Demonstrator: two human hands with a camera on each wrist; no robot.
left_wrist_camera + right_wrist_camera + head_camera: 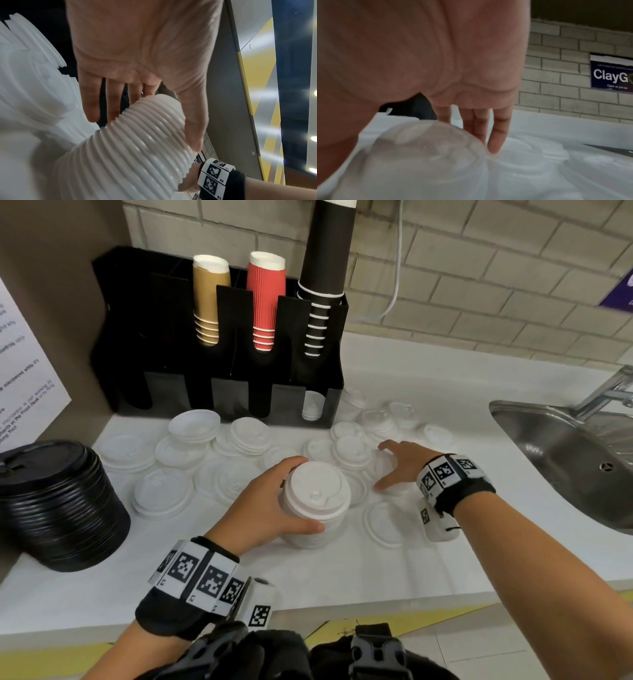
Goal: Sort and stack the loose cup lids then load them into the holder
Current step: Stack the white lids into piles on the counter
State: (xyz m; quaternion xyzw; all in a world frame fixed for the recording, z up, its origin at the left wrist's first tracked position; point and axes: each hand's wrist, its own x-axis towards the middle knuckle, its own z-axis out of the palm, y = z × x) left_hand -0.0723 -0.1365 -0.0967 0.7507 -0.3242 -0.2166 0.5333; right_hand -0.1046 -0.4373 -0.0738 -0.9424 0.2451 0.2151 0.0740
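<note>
A blue wall sign (612, 73) is seen on the brick wall; "ClayG" and a smaller line, seemingly "Clean as you go", are legible. A printed notice (24, 364) at the left edge is too blurred to be read. A stack of white lids (315, 505) is gripped on the desk (394, 570) by the left hand (263, 508), thumb and fingers curled round its sides. The right hand (399, 463) is spread, fingers relaxed, over a clear domed lid (426, 155); whether it is touched cannot be told. Loose white lids (195, 426) are scattered before the black holder (219, 337), whose slots carry cup stacks. A black lid stack (58, 505) stands at the left, a steel sink (575, 460) at the right.
</note>
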